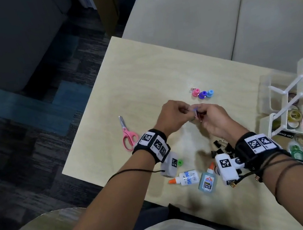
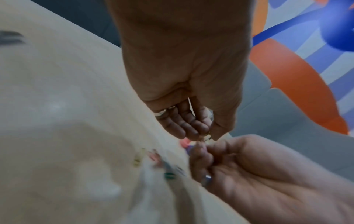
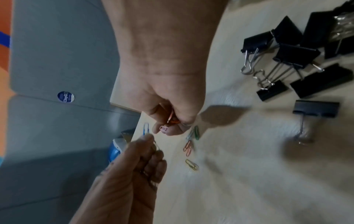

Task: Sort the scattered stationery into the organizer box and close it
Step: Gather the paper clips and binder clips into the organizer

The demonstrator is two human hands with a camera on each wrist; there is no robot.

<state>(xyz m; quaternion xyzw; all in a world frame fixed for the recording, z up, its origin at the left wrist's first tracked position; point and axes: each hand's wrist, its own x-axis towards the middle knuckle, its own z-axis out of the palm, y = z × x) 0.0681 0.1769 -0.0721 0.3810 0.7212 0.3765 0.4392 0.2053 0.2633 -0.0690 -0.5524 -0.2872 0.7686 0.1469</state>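
- Left hand [image 1: 174, 116] pinches a blue paper clip [image 3: 146, 128]; right hand [image 1: 212, 119] clutches several clips.
- Risk: thin clips slipping onto the surface [image 1: 141, 80] during handover.
- Organizer box [image 1: 285, 104] waits at three o'clock.

On my left hand [image 1: 174, 118] side I see a broad black fabric wrist strap [image 1: 152, 144] carrying white square tags printed with black pixel patterns, and under it a white boxy camera housing [image 1: 170, 165] with one more such tag. A thin dark cord [image 1: 130, 171] runs back along that forearm. My right hand [image 1: 215, 119] side has a matching black strap [image 1: 256, 145], a white tagged camera block [image 1: 226, 166], several dark cords [image 1: 281, 165] looped round the forearm, and silver rings [image 2: 162, 112] on the fingers.
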